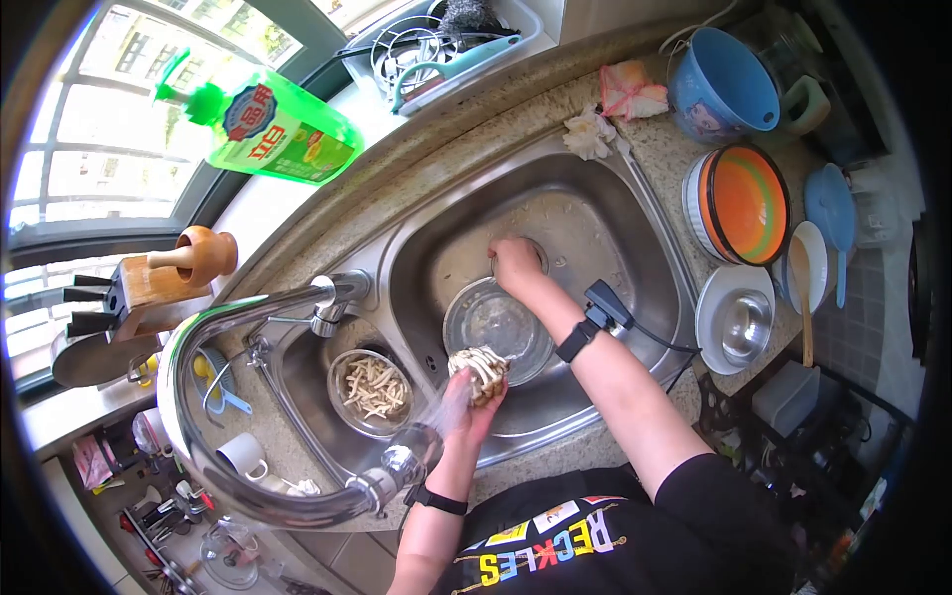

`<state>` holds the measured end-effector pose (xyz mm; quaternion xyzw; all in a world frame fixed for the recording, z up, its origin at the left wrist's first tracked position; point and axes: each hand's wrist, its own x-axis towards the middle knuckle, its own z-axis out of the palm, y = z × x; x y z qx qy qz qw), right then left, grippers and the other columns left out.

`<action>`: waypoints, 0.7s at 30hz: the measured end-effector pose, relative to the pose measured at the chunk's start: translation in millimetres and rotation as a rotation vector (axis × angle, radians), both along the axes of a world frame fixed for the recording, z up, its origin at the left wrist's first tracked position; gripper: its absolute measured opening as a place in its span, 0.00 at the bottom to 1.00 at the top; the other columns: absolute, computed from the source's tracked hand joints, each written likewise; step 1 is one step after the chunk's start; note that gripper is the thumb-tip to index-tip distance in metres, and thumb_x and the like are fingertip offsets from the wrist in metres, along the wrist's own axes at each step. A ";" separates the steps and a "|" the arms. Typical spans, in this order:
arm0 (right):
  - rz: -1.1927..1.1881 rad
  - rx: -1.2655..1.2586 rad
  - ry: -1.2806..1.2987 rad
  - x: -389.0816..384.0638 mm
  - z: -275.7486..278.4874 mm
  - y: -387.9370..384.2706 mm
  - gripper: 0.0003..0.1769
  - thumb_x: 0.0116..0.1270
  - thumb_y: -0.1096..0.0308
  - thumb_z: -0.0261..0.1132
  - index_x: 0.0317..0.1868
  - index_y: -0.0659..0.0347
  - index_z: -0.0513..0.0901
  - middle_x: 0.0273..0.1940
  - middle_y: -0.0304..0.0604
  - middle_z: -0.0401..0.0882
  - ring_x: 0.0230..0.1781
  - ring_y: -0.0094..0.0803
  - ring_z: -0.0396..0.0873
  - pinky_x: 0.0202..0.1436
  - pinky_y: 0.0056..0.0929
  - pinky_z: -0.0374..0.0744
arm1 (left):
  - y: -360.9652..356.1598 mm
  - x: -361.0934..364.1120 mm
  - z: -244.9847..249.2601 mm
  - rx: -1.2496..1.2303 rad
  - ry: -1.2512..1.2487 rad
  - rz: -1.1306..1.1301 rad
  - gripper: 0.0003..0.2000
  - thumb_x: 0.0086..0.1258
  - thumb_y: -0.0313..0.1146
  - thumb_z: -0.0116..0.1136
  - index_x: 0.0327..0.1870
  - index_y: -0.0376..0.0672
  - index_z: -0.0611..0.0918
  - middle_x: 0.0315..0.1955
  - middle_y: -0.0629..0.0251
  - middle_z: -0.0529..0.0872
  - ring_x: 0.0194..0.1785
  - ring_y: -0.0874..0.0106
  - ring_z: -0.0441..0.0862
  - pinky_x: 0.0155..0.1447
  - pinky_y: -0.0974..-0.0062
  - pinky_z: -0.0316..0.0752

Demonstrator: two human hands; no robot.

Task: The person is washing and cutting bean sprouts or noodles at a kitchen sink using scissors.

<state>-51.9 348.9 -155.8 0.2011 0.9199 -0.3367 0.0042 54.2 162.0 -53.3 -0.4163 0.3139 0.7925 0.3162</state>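
Note:
Under the running tap, my left hand holds a cluster of pale mushrooms, with water falling by the wrist and fingers. My right hand is closed at the round drain of the large sink; what its fingers hold is hidden. Between the hands, a clear glass bowl sits in the sink. In the small sink at the left, another clear bowl holds many cut mushroom pieces.
A green detergent bottle stands by the window. At the right are a blue basin, orange bowl and white dish with a metal bowl. A knife block and white mug are at the left.

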 end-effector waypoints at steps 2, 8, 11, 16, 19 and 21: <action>0.029 -0.233 -0.045 11.2 12.1 -4.6 0.12 0.50 0.79 0.54 0.31 0.60 0.83 0.28 0.51 0.78 0.34 0.46 0.78 0.39 0.38 0.74 | -5.0 3.0 2.4 0.030 0.010 0.003 0.19 0.59 0.34 0.56 0.52 0.44 0.70 0.47 0.59 0.76 0.50 0.59 0.74 0.51 0.58 0.73; 0.246 -0.520 -0.144 49.1 10.9 -26.5 0.16 0.48 0.81 0.50 0.31 0.59 0.83 0.25 0.44 0.78 0.30 0.31 0.76 0.36 0.27 0.73 | -21.2 13.8 -0.5 0.121 -0.020 0.054 0.19 0.60 0.36 0.55 0.52 0.43 0.71 0.48 0.60 0.75 0.51 0.60 0.73 0.52 0.59 0.72; 0.171 -0.433 -0.065 59.5 -7.0 -44.7 0.10 0.53 0.76 0.55 0.32 0.59 0.83 0.30 0.47 0.80 0.34 0.38 0.79 0.39 0.31 0.74 | -28.4 17.0 1.1 0.172 -0.003 0.075 0.20 0.61 0.38 0.55 0.53 0.44 0.71 0.50 0.60 0.74 0.54 0.60 0.71 0.54 0.57 0.70; -0.067 -0.267 -0.369 50.6 22.2 -62.6 0.11 0.55 0.59 0.64 0.34 0.57 0.83 0.34 0.49 0.81 0.37 0.44 0.79 0.40 0.38 0.75 | -37.0 23.3 -7.0 0.201 0.012 0.084 0.22 0.61 0.41 0.55 0.55 0.44 0.70 0.52 0.60 0.73 0.55 0.60 0.70 0.55 0.57 0.70; 0.049 -0.120 -0.476 48.1 6.8 -72.5 0.16 0.53 0.53 0.65 0.33 0.56 0.83 0.32 0.48 0.81 0.34 0.44 0.79 0.38 0.40 0.75 | -38.2 25.8 -3.6 0.203 0.008 0.102 0.23 0.61 0.43 0.55 0.55 0.44 0.69 0.53 0.59 0.73 0.55 0.59 0.70 0.55 0.57 0.70; 0.073 -0.238 -0.450 51.4 5.2 -75.2 0.15 0.54 0.54 0.65 0.33 0.56 0.82 0.32 0.47 0.81 0.33 0.44 0.79 0.38 0.41 0.75 | -39.6 26.5 -1.6 0.189 0.015 0.103 0.22 0.63 0.44 0.52 0.56 0.44 0.69 0.53 0.58 0.72 0.55 0.57 0.70 0.55 0.56 0.69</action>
